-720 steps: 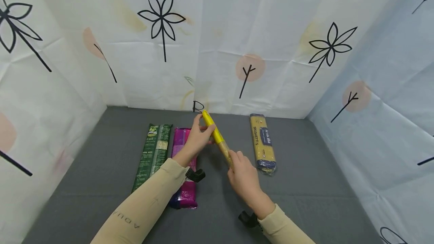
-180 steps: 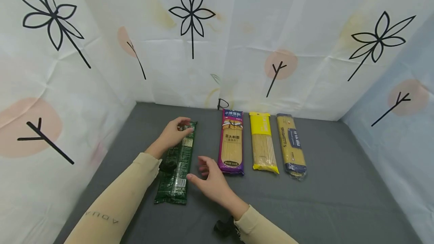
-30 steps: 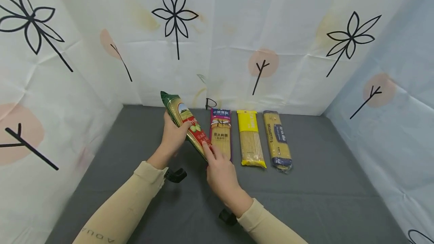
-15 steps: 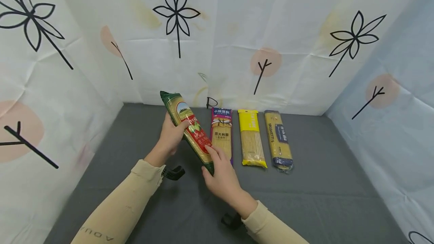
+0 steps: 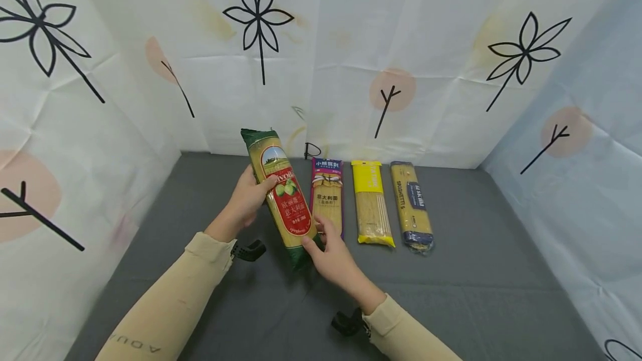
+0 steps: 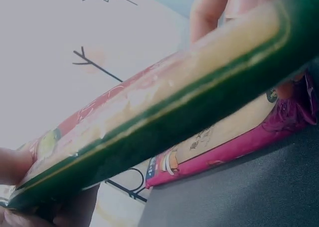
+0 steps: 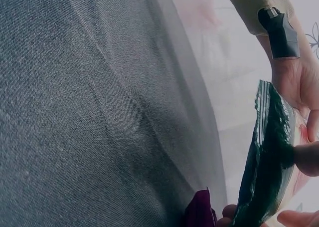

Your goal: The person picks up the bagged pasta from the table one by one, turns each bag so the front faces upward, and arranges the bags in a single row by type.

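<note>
Between both hands a green spaghetti packet (image 5: pixel 288 199) with a red label is held above the table, tilted, its printed front turned up. My left hand (image 5: pixel 246 199) grips its upper left side, thumb across the front. My right hand (image 5: pixel 333 252) pinches the lower end, thumb on the front and fingers behind the far edge. The left wrist view shows the packet's green side (image 6: pixel 164 132) up close. In the right wrist view, the crimped green end (image 7: pixel 264 152) sits between thumb and fingers. Just right of the held packet lies a purple pasta packet (image 5: pixel 327 194), partly covered by it.
A yellow-topped spaghetti packet (image 5: pixel 373 205) and a blue-and-yellow spaghetti packet (image 5: pixel 411 205) lie to the right of the purple one, roughly side by side. They rest on a grey cloth-covered table (image 5: pixel 476 272). Patterned white fabric (image 5: pixel 341 43) rises behind and at both sides.
Six seconds ago the green packet lay back-up on the table; now both hands hold it raised, front showing. Over the last second it turned more upright and more face-on. Earlier, the yellow-topped packet was held.
</note>
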Available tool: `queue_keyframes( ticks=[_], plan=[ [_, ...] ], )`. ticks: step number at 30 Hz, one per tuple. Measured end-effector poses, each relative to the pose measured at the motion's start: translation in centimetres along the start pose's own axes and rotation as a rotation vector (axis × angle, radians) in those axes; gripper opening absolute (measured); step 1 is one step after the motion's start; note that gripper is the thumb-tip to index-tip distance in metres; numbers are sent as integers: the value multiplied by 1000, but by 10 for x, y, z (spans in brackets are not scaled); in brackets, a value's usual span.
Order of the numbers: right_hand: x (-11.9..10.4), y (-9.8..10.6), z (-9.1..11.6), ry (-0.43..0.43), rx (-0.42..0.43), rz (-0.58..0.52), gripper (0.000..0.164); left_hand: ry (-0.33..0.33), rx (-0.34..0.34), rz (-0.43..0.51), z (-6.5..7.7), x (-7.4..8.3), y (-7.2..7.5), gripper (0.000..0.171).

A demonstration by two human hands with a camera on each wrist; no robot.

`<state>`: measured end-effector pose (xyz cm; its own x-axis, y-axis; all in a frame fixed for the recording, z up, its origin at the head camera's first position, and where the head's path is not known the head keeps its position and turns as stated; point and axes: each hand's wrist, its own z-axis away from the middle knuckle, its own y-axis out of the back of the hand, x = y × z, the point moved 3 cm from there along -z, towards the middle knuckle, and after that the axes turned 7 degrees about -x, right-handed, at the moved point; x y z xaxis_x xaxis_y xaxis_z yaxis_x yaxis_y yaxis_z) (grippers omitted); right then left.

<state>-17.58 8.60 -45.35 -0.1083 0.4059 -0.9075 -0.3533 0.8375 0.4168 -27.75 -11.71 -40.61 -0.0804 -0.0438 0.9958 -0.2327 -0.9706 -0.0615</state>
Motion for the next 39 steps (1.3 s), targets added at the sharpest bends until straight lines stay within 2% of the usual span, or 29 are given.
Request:
queue_keyframes(
  ticks=[4,9,13,16,20,27,34,39],
  plan=[
    [1,-4,-3,-38,-54,3,72,4,-12,-12,0,1,1,55],
    [-2,-13,-7,-44,-149,-23,76,74,16,14,0,-5,6,59],
    [-4,-18,-9,-61,-171,-44,80,111,-30,-63,0,-14,10,57],
    [-4,-20,-10,-76,-168,-35,81,91,-103,-127,0,-20,11,52],
    [-2,-22,-12,-81,-152,5,83,91,-163,-189,3,-26,12,56],
    [-2,-26,-14,-73,-124,9,83,145,-176,-212,5,-29,12,59],
    [-11,-34,-23,-117,-44,46,82,186,-210,-268,-4,-34,15,64],
    [-11,-40,-38,-149,1,76,85,196,-247,-278,-12,-43,17,71]
  ],
)
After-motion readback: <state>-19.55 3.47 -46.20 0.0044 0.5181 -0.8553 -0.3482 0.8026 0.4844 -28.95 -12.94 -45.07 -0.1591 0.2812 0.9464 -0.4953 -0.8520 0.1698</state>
